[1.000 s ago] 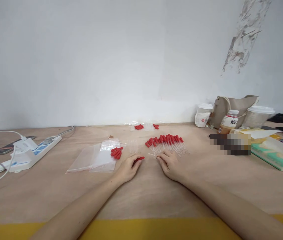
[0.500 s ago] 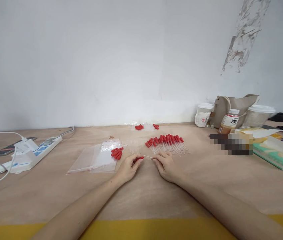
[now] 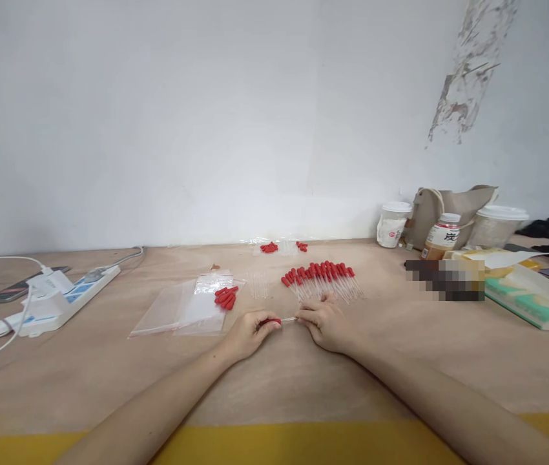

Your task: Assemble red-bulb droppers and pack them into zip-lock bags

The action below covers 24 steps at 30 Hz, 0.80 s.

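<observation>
My left hand (image 3: 250, 332) is closed around a red rubber dropper bulb (image 3: 276, 321), whose end shows past the fingertips. A thin clear glass tube (image 3: 289, 319) spans the gap between my hands, one end at the bulb. Its other end is pinched in my right hand (image 3: 327, 324); whether it sits inside the bulb I cannot tell. Just beyond my right hand lies a row of droppers (image 3: 325, 272) with red bulbs on glass tubes. Loose red bulbs (image 3: 227, 298) lie beyond my left hand, beside several bare glass tubes (image 3: 258, 285).
Clear plastic bags (image 3: 168, 310) lie left of the tubes. More red bulbs (image 3: 269, 247) rest in plastic near the wall. A white power strip (image 3: 81, 297) with cables is at left. Cups, a bottle (image 3: 442, 237), a bag (image 3: 471, 201) and a tissue pack (image 3: 531, 297) stand at right.
Both hands have moved slightly toward me with the bulb and tube. The visible stretch of tube between them looks a little shorter. The view has shifted slightly.
</observation>
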{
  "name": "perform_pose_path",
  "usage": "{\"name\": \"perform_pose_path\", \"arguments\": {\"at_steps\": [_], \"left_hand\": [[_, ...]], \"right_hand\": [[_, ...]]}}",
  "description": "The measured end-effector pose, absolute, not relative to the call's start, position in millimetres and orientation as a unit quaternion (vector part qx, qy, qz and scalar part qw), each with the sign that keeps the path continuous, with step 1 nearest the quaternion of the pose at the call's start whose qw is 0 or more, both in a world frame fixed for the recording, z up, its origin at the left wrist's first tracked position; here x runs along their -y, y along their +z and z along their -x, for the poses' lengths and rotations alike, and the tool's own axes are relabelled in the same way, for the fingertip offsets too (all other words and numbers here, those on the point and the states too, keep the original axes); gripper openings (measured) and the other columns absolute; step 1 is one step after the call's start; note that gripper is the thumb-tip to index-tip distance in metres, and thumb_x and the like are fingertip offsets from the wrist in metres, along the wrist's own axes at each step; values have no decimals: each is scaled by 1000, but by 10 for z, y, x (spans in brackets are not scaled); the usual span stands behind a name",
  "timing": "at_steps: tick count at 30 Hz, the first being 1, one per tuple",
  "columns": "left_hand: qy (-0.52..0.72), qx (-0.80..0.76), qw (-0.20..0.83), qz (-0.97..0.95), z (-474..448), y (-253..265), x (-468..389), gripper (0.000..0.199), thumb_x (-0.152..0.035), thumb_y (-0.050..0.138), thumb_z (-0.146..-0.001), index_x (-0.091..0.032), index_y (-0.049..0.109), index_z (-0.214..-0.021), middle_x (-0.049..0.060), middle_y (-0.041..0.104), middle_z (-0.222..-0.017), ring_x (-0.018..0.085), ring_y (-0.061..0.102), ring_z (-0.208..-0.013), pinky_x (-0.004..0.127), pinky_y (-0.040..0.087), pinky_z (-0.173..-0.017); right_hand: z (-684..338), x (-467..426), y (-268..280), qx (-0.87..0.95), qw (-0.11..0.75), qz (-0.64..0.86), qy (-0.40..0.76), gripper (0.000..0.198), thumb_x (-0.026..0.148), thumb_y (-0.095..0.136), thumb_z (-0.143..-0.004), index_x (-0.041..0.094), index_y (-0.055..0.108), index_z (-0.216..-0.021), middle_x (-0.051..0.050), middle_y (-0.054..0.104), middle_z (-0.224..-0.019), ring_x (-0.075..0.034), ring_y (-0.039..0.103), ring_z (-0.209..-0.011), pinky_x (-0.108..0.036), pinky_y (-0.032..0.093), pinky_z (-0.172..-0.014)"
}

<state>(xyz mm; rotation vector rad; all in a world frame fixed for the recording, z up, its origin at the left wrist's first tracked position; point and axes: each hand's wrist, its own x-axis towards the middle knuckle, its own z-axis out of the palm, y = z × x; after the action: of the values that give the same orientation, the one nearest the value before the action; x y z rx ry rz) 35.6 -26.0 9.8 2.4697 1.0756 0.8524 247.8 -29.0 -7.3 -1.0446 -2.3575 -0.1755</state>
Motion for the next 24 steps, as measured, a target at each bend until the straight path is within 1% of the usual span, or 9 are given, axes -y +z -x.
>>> {"name": "perform_pose_path", "arguments": {"at_steps": [4, 7, 11, 16, 21, 24], "left_hand": [[297, -362, 134, -874, -352, 46, 242, 18, -30, 47, -83, -19, 62, -81, -1, 63, -75, 11, 56, -69, 19, 41, -63], [284, -349, 98, -888, -351, 29, 233, 20, -32, 46, -83, -18, 61, -82, 0, 61, -74, 12, 54, -70, 21, 41, -64], [272, -330, 57, -902, -354, 53, 240, 19, -30, 45, -83, -18, 59, -80, 1, 60, -73, 13, 54, -69, 24, 40, -67], [255, -328, 51, -908, -360, 76, 262, 20, -29, 43, -84, -17, 58, -80, 2, 59, -73, 14, 53, -69, 25, 40, -67], [249, -340, 63, -905, -361, 106, 247, 18, -30, 45, -83, -19, 60, -82, 2, 61, -75, 15, 54, -71, 24, 40, -66], [265, -342, 68, -899, -350, 100, 175, 18, -29, 46, -83, -20, 62, -83, 1, 62, -76, 14, 56, -73, 23, 41, -68]], "right_hand": [[-2466, 306, -117, 870, 277, 396, -99, 24, 13, 39, -82, 21, 61, -85, -2, 60, -78, -11, 46, -66, -32, 18, -73], [-2450, 313, -154, 870, 279, 394, -103, 21, 14, 41, -81, 19, 60, -79, -1, 59, -73, -10, 45, -64, -31, 18, -72], [-2413, 325, -166, 868, 287, 392, -102, 19, 13, 41, -80, 18, 58, -72, 0, 59, -69, -9, 43, -60, -30, 17, -70], [-2363, 335, -161, 870, 283, 391, -101, 20, 14, 41, -80, 18, 58, -70, -1, 60, -68, -10, 45, -60, -30, 19, -69], [-2350, 322, -150, 871, 275, 395, -103, 20, 14, 42, -80, 18, 59, -70, 0, 59, -68, -10, 46, -61, -30, 20, -69], [-2346, 332, -101, 865, 270, 408, -115, 21, 15, 40, -82, 18, 59, -72, -1, 59, -70, -11, 47, -66, -30, 21, -71]]}}
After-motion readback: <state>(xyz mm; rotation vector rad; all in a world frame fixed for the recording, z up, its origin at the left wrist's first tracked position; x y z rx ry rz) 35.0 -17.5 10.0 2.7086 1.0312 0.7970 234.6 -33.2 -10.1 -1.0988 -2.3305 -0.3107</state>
